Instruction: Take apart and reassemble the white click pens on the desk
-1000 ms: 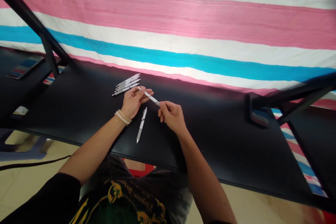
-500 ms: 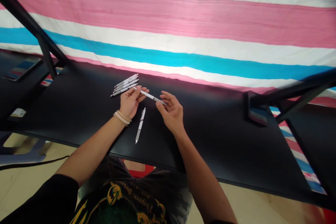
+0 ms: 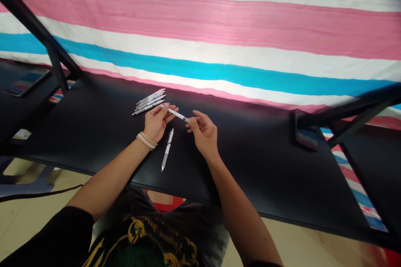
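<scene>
My left hand [image 3: 157, 122], with a bead bracelet on its wrist, is closed on one end of a white pen [image 3: 176, 114] held just above the black table [image 3: 94, 133]. My right hand [image 3: 203, 132] pinches the pen's other, grey-tipped end between thumb and fingers. A second white pen [image 3: 167, 149] lies on the table between my wrists, its point toward me. A row of several white pens [image 3: 149, 101] lies side by side just beyond my left hand.
A striped pink, white and blue cloth [image 3: 219, 41] hangs behind the table. Black metal frame bars rise at the left [image 3: 40, 33] and right [image 3: 351, 112]. A phone-like object [image 3: 23, 81] lies on a neighbouring black surface at far left.
Half a second ago my right hand had opened, with its fingers spread off the pen's tip; now the fingers have come back to pinch the tip. My left hand has kept its hold.
</scene>
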`<state>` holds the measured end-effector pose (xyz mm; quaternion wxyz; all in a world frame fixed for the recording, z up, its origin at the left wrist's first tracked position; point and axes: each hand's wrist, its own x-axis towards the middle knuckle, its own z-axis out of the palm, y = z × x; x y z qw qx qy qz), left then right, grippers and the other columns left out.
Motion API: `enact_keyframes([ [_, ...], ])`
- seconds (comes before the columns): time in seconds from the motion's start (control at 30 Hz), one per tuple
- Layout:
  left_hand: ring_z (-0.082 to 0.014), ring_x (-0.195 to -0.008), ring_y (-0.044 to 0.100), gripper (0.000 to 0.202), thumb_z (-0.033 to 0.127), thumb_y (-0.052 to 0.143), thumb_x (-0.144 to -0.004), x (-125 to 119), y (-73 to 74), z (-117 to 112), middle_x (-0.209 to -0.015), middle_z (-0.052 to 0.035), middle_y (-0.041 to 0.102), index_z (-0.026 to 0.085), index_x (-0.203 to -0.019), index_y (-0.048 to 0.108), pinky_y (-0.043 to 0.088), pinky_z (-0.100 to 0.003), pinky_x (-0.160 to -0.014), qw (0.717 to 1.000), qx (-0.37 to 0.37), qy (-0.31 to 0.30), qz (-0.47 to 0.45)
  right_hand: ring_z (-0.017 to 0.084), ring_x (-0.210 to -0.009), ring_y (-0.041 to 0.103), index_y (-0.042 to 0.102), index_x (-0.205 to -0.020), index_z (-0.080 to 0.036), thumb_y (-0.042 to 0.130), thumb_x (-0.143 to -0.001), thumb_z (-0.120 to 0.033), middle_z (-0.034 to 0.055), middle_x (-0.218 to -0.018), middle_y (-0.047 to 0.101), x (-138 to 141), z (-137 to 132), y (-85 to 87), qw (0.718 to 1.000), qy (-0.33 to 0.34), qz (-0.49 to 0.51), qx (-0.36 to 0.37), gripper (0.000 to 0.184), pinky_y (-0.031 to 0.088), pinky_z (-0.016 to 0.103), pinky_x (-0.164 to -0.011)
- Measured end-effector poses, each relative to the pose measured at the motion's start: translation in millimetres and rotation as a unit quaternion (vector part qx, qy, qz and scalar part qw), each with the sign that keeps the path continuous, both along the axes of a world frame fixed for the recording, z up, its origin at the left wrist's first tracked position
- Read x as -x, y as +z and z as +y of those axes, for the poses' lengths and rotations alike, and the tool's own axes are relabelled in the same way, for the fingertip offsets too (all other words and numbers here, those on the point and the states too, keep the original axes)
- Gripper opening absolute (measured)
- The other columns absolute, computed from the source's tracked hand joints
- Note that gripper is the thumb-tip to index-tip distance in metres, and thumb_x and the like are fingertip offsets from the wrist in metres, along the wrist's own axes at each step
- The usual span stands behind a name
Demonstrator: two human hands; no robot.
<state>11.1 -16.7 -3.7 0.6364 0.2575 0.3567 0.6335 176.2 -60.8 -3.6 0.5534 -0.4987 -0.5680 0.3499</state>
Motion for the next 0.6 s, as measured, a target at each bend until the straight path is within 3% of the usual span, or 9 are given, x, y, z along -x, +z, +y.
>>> enact_keyframes([
  [0.1,-0.0230,-0.097,0.075,0.024,0.030,0.081,-0.080,0.4,-0.3,0.1,-0.095,-0.0095,0.076,0.013,-0.092,0.070,0.056,-0.043,-0.098,1.000,-0.001,0.000,0.002,0.020,-0.093,0.067,0.075,-0.101,-0.024,0.066,-0.088,-0.026,0.0060,-0.102,0.068,-1.4,-0.9,0.8,0.998,0.005,-0.057,-0.025,0.016,0.058,0.037,-0.081],
  [0.17,-0.0228,-0.096,0.075,0.024,0.031,0.080,-0.080,0.5,-1.0,-0.1,-0.095,-0.0096,0.076,0.013,-0.092,0.070,0.056,-0.042,-0.099,1.000,-0.004,0.001,0.002,0.022,-0.104,0.065,0.070,-0.115,-0.026,0.071,-0.083,-0.023,0.0066,-0.118,0.065,-1.9,-2.3,1.5,0.994,0.001,-0.096,-0.053,0.033,0.057,0.036,-0.086],
  [0.27,-0.0228,-0.097,0.075,0.025,0.032,0.081,-0.080,-0.5,-2.4,-0.9,-0.095,-0.0097,0.076,0.013,-0.093,0.070,0.055,-0.042,-0.099,1.000,-0.002,-0.006,0.009,0.019,-0.093,0.065,0.057,-0.136,-0.029,0.068,-0.088,-0.026,0.0061,-0.120,0.064,-0.5,-5.0,1.2,0.987,0.003,-0.152,-0.059,0.050,0.057,0.031,-0.075],
  [0.43,-0.0225,-0.096,0.075,0.023,0.029,0.080,-0.081,2.2,-4.6,2.6,-0.095,-0.0098,0.077,0.013,-0.093,0.070,0.056,-0.042,-0.098,1.000,0.000,-0.002,0.004,0.021,-0.091,0.061,0.067,-0.127,-0.030,0.045,-0.100,-0.017,0.0055,-0.105,0.070,0.4,-6.6,0.2,0.944,-0.017,-0.311,-0.105,0.037,0.051,0.034,-0.080],
  [0.6,-0.0187,-0.099,0.074,0.013,0.026,0.073,-0.087,15.0,-6.1,13.1,-0.100,-0.0092,0.077,0.014,-0.090,0.070,0.056,-0.036,-0.100,0.998,0.013,0.069,-0.008,0.022,-0.087,0.058,0.071,-0.120,-0.032,0.044,-0.102,-0.020,0.0049,-0.096,0.069,-8.4,-3.7,5.7,0.954,-0.089,-0.255,-0.133,0.035,0.048,0.039,-0.083],
])
